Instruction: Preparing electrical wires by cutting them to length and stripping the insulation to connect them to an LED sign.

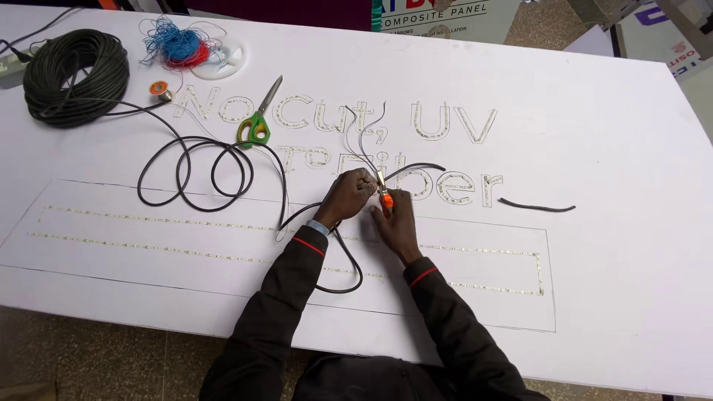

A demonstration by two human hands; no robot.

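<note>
1. The left hand (347,194) is closed around the end of a black cable (223,160), pinching it near thin loose wires (364,130) that rise from it.
2. The right hand (396,223) grips a small orange-handled tool (385,197) — its tip meets the cable end, just above the hands.
3. Both work over a white board (594,148) with outlined letters lined with small lights.
4. Green-handled scissors (258,119) lie left of the hands — farther left sit a dark cable coil (74,74) and a blue-and-red wire tangle (177,44).
5. A short black cable piece (536,206) lies to the right.
</note>
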